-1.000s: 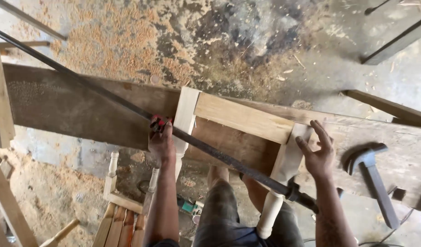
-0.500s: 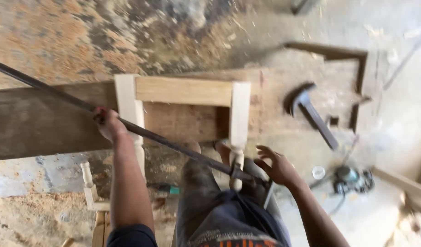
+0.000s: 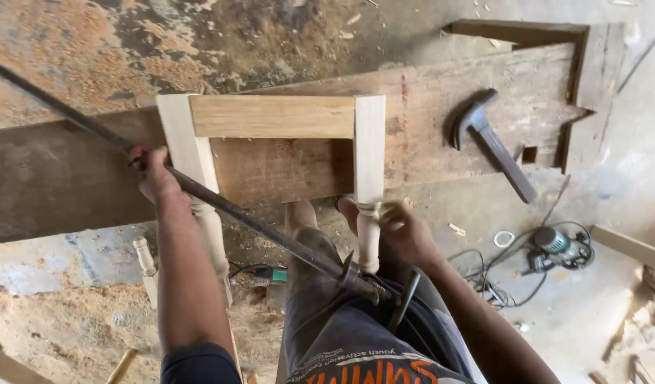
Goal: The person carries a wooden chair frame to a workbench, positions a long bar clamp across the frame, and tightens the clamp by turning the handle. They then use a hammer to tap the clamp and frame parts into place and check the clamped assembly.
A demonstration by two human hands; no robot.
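Note:
A pale wooden frame with two turned legs and a cross rail lies on a long rough plank. A long dark metal bar clamp runs diagonally across it from the upper left down to my lap. My left hand grips the bar beside the left leg. My right hand is wrapped around the lower turned part of the right leg, close to the clamp's screw end.
A claw hammer lies on the plank to the right. A power tool with a coiled cord sits on the concrete floor at the right. Sawdust covers the ground; loose turned legs lie at the lower left.
The view has swung left and down, so the frame sits more central. My right hand has moved from the clamp's end onto the right leg. My left hand keeps its grip on the bar.

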